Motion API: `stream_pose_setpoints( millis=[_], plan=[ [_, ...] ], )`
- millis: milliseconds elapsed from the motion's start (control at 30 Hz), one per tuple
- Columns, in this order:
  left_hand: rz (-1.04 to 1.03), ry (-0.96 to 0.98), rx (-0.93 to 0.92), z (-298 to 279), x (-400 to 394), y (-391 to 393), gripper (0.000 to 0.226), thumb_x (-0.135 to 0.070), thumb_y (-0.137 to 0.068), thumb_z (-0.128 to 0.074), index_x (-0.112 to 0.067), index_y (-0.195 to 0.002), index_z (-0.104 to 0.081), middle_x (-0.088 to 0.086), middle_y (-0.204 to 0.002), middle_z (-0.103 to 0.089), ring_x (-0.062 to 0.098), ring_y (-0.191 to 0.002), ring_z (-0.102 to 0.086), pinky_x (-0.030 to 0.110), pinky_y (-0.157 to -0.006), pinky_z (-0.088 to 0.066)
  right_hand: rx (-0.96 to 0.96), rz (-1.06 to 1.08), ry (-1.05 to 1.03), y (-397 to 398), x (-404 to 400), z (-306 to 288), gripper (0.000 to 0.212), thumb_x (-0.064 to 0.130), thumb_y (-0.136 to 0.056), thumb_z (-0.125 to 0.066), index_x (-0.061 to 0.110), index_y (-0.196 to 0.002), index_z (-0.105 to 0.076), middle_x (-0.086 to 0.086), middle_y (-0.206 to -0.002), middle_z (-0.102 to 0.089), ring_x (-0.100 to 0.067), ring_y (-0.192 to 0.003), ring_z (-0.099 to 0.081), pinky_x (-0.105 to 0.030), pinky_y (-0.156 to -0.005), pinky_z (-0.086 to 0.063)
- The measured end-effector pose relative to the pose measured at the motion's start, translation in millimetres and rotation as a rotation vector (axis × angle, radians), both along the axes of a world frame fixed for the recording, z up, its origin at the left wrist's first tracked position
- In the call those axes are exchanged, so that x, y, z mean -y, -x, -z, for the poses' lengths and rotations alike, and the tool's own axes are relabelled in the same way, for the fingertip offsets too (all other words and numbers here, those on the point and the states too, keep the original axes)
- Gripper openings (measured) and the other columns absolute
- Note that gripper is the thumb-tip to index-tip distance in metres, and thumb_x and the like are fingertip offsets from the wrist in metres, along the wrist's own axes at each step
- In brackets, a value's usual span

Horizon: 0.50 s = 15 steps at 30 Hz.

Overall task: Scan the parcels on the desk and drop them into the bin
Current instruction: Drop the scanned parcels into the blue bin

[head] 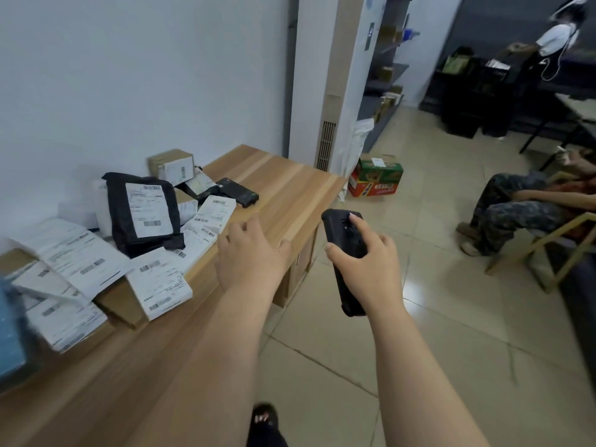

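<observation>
Many parcels (96, 253) are left on the worktop (274, 179), heaped against the wall at its left end, so by my reading the task is nearer its start than its end; no bin shows anywhere in view, and nothing tells how many have been dropped already.

Counting the heap is rough (labels overlap and the near ones blur): one black bag (143, 211) with a white label stands out on top, one brown box (171, 164) sits at the back by the wall, at least one flat brown box lies under the near labels, and some eight or more white-labelled packets spread round them. One dark handset (237, 191) lies on the worktop just beyond the heap.

One scanner (346, 253) is in the right hand (364, 266), whose grip is clenched round its body with a finger on its top face, held out over the floor beside the worktop's edge. The left hand (251, 250) reaches over the worktop toward the heap, fingers spread and relaxed, grasping nothing.
</observation>
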State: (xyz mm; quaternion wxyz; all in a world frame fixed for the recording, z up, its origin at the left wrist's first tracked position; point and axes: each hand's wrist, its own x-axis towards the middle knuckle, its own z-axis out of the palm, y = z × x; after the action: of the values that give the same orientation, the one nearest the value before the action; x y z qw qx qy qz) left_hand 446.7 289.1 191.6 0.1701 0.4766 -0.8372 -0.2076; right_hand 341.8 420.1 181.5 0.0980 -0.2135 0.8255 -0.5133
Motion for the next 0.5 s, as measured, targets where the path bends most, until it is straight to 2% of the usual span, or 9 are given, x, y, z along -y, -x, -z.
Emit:
stream_pose_setpoints(
  millis=[233,500],
  plan=[
    [-0.002,-0.003,-0.018,3,79,117,0.074,-0.051,-0.090,-0.055,-0.024,-0.153,-0.026,0.008,-0.149,-0.035,0.031,-0.131,-0.036,0.043,-0.102,-0.037,-0.005,0.002,0.030,117,75,-1,0.065,0.041,-0.083,-0.073,0.050,-0.140,-0.045,0.009,-0.122,-0.042,0.006,-0.094,-0.051,-0.020,-0.074,-0.040],
    [0.035,0.024,0.020,-1,150,236,0.075,-0.051,-0.091,-0.056,-0.022,-0.153,-0.025,0.010,-0.147,-0.037,0.033,-0.129,-0.038,0.046,-0.099,-0.040,0.018,0.037,0.016,231,145,1,0.065,0.042,-0.082,-0.073,0.052,-0.140,-0.045,0.010,-0.120,-0.042,0.006,-0.095,-0.050,-0.025,-0.084,-0.042]
  ],
)
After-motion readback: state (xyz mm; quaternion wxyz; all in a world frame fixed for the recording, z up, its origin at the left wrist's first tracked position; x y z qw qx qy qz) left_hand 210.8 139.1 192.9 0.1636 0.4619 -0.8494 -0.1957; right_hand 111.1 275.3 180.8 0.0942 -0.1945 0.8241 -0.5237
